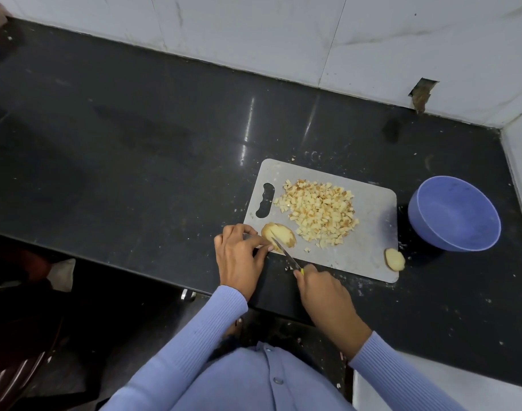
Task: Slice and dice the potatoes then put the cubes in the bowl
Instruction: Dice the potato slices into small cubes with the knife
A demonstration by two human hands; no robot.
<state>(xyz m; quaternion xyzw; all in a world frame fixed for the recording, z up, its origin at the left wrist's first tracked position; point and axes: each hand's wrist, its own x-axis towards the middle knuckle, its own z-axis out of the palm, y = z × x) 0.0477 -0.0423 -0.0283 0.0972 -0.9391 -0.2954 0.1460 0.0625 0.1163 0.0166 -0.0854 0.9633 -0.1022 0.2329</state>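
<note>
A potato half (279, 237) lies cut side up at the near left corner of the grey cutting board (369, 250). My left hand (239, 256) pinches its left end. My right hand (322, 292) grips a knife (286, 255) by its handle, and the blade lies across the potato half. A heap of potato cubes (319, 213) covers the middle of the board. Another potato piece (395, 259) sits at the board's near right edge. The blue bowl (454, 213) stands to the right of the board, with nothing visible inside.
The board and bowl sit on a black stone counter (135, 143) speckled with scraps. White tiled walls (283, 40) close it off at the back and on the right. The counter's front edge runs just behind my wrists.
</note>
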